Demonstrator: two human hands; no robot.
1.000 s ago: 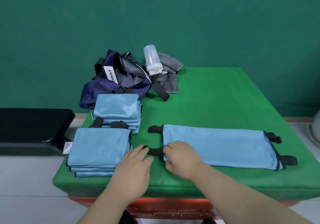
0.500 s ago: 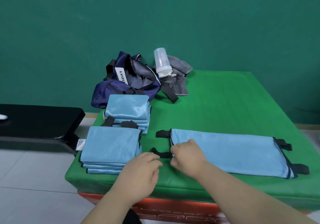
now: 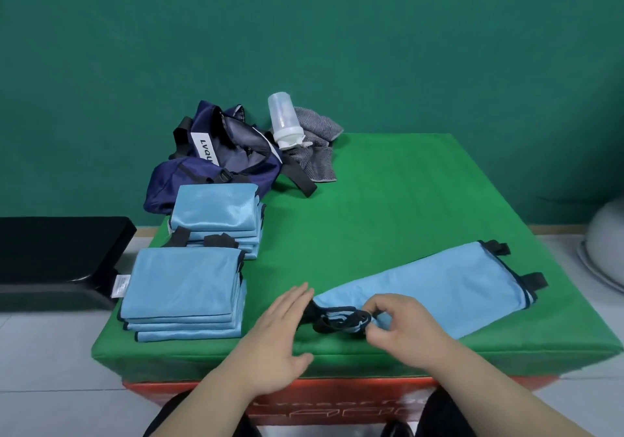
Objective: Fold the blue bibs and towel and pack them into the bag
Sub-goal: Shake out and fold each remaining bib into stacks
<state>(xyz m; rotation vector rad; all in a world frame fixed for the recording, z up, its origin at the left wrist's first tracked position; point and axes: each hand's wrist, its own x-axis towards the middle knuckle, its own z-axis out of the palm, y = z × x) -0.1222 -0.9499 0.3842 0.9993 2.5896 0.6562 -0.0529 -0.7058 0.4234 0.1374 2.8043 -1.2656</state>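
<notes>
A long blue bib (image 3: 439, 288) with black straps lies slanted across the green table's (image 3: 388, 207) front right. My right hand (image 3: 401, 328) pinches its near left end, where the black straps bunch up. With straight fingers, my left hand (image 3: 277, 335) lies flat beside that end, fingertips by the straps. Two stacks of folded blue bibs sit at the left: a near stack (image 3: 184, 293) and a far stack (image 3: 216, 217). The navy bag (image 3: 216, 156) lies open at the back left. A grey striped towel (image 3: 317, 146) is crumpled behind it.
A clear plastic bottle (image 3: 283, 120) leans on the towel. A black bench (image 3: 57, 257) stands left of the table. A pale rounded object (image 3: 604, 250) sits at the right edge. Green wall behind.
The bib's near left end has been pulled toward me and gathered, so the bib now lies slanted. My right hand moved from pressing it to pinching it; my left hand opened flat.
</notes>
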